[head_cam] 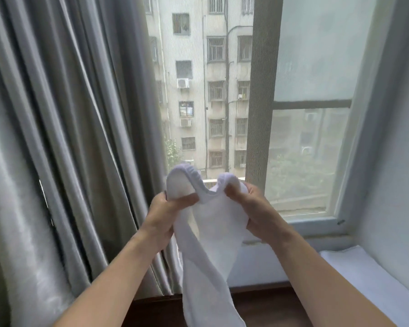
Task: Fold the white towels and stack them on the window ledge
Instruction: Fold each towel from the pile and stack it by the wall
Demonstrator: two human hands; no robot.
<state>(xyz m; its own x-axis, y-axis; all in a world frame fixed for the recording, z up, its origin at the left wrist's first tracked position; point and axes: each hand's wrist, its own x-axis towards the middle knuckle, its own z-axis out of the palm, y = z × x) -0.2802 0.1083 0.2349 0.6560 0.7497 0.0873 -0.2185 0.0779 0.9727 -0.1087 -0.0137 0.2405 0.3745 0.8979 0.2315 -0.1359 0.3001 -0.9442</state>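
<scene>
I hold a white towel (210,234) up in front of the window, and it hangs down between my forearms past the bottom of the view. My left hand (162,215) pinches its upper left corner, which sticks up above my fingers. My right hand (257,211) grips the upper right corner close by, so the top edge sags in a small dip between the two hands. On the window ledge (265,265) at the right lies another white towel (373,279), spread flat against the side wall.
Grey curtains (69,149) hang along the whole left side, down to the ledge. The window frame (262,90) and glass stand straight ahead, the white side wall (392,173) at right. A dark wooden edge (269,303) runs below the ledge.
</scene>
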